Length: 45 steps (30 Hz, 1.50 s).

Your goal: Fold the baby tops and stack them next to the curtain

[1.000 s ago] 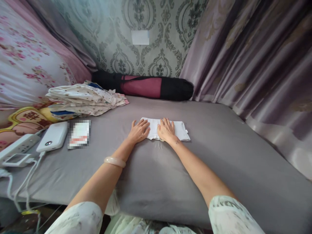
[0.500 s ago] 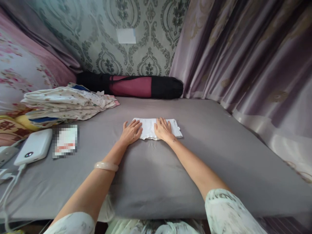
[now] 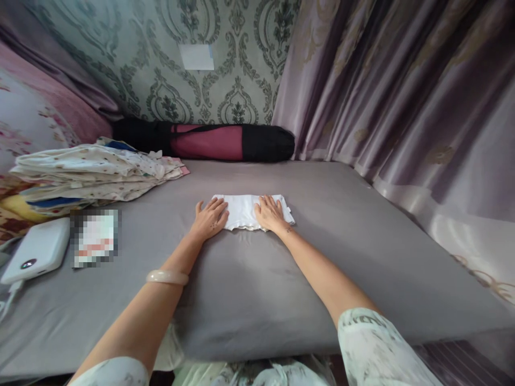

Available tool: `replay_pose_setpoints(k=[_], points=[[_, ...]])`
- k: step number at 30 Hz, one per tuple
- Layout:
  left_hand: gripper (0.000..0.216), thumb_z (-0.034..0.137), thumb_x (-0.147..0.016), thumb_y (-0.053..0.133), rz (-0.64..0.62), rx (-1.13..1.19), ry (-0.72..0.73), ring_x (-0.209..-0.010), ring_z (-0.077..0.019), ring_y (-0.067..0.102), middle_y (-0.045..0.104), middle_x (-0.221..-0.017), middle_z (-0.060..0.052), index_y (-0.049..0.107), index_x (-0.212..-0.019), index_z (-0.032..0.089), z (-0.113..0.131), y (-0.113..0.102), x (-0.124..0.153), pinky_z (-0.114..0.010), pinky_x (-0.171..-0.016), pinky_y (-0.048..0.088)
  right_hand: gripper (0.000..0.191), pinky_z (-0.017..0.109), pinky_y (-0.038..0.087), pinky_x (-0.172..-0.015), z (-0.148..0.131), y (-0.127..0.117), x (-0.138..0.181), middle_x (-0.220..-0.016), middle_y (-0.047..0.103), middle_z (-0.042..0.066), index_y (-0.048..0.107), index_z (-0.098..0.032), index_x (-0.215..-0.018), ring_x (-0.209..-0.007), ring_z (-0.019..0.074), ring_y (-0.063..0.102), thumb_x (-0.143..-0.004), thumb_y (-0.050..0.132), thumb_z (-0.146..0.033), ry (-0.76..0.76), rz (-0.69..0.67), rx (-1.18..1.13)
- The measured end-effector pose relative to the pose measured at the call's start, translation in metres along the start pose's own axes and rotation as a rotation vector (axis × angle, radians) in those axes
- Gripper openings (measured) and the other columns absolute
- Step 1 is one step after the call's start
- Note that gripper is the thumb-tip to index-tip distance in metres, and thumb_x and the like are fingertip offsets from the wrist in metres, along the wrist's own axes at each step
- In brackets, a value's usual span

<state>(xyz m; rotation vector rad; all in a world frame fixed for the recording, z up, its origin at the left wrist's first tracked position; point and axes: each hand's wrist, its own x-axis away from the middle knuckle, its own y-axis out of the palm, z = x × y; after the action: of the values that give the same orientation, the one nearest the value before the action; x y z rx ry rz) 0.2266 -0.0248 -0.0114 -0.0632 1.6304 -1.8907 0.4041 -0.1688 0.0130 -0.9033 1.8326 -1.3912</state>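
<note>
A small folded white cloth (image 3: 241,210) lies flat in the middle of a grey bed sheet (image 3: 281,279). My left hand (image 3: 209,220) rests palm down at the cloth's left end, fingers stretched out. Palm down too, my right hand (image 3: 270,214) presses on the right part of the cloth with its fingers spread. A pale bangle (image 3: 167,277) sits on my left wrist. Neither hand grips anything.
A stack of folded patterned clothes (image 3: 88,171) lies at the left. A white power bank (image 3: 38,250) and a blurred card (image 3: 94,237) lie near it. A black and red rolled bag (image 3: 209,142) lies along the wall. Purple curtains (image 3: 402,107) hang at the right.
The view has swung to the right, so everything sits further left in the frame. Both hands stay flat on the cloth, the left one now slightly further from the right.
</note>
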Motion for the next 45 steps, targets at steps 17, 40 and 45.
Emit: replay_pose_setpoints(k=[17, 40, 45], points=[[0.052, 0.039, -0.097, 0.027, -0.202, -0.049, -0.060, -0.145, -0.0267, 0.028, 0.036, -0.155, -0.008, 0.044, -0.145, 0.027, 0.002, -0.004, -0.005, -0.061, -0.115, 0.007, 0.057, 0.049, 0.016, -0.117, 0.054, -0.006, 0.008, -0.161, 0.018, 0.011, 0.027, -0.013, -0.153, -0.147, 0.0240, 0.018, -0.100, 0.021, -0.035, -0.011, -0.094, 0.046], [0.036, 0.048, -0.080, 0.057, -0.345, 0.022, -0.751, -0.111, -0.0360, 0.060, 0.071, -0.108, -0.015, 0.072, -0.097, 0.020, 0.004, -0.044, -0.044, -0.045, -0.092, 0.042, 0.036, 0.042, 0.037, -0.099, 0.055, -0.031, 0.002, -0.128, 0.059, 0.017, 0.070, -0.018, -0.108, -0.122, 0.0299, 0.051, -0.090, 0.049, -0.042, 0.375, 0.012, -0.067], [0.032, 0.045, -0.081, 0.057, -0.362, -0.070, -0.646, -0.108, -0.0318, 0.062, 0.071, -0.110, -0.011, 0.067, -0.100, 0.020, 0.019, -0.059, -0.046, -0.043, -0.091, 0.042, 0.029, 0.041, 0.035, -0.098, 0.035, -0.035, 0.014, -0.122, 0.063, 0.014, 0.063, -0.018, -0.114, -0.117, 0.0269, 0.053, -0.089, 0.051, -0.029, 0.204, 0.138, 0.019]])
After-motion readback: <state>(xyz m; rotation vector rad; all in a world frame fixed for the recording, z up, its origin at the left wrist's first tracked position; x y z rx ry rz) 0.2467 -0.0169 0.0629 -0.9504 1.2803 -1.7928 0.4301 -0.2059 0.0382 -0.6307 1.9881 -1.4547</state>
